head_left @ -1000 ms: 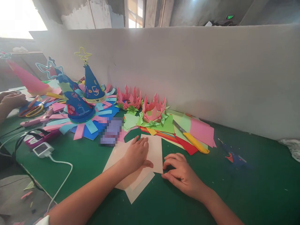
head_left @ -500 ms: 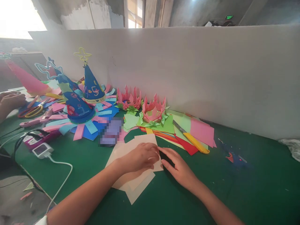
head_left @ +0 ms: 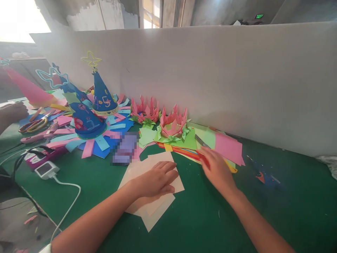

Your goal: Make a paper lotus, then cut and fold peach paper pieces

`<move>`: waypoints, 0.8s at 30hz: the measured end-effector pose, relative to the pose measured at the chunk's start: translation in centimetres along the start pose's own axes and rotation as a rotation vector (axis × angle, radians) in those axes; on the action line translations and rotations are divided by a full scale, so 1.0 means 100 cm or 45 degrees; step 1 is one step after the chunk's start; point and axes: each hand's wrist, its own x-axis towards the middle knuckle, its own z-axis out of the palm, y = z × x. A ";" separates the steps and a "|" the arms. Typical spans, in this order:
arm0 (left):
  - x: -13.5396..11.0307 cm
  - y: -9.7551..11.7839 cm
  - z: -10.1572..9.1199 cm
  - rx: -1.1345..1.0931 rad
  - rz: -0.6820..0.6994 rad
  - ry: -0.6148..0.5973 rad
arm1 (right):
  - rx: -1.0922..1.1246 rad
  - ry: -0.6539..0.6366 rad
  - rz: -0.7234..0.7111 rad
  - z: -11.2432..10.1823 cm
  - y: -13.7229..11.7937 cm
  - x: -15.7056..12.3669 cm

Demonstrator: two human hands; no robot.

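Off to the far side of the green tabletop [head_left: 189,218], the person's bare right hand [head_left: 217,168] has moved from the pale peach paper sheets [head_left: 144,207] onto the yellow-handled, grey-bladed craft knife [head_left: 201,140]; I can't tell whether it grips. Well apart, the bare left hand [head_left: 159,177] lies palm down, fingers parted, on the overlapping sheets, well in from the surface's left edge.

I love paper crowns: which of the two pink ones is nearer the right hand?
The pink crown on the right; the other pink crown stands to its left, nearer the blue hat marked 5 and farther from the right hand.
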 end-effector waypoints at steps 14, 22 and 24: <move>0.003 0.000 0.000 0.062 -0.264 0.087 | -0.276 0.119 0.241 -0.005 0.032 -0.002; 0.003 -0.004 -0.008 -0.087 -0.281 0.131 | 0.091 -0.189 0.008 -0.025 -0.010 -0.020; 0.003 -0.005 -0.010 -0.120 -0.295 0.125 | 0.196 -0.370 -0.101 -0.030 -0.012 -0.029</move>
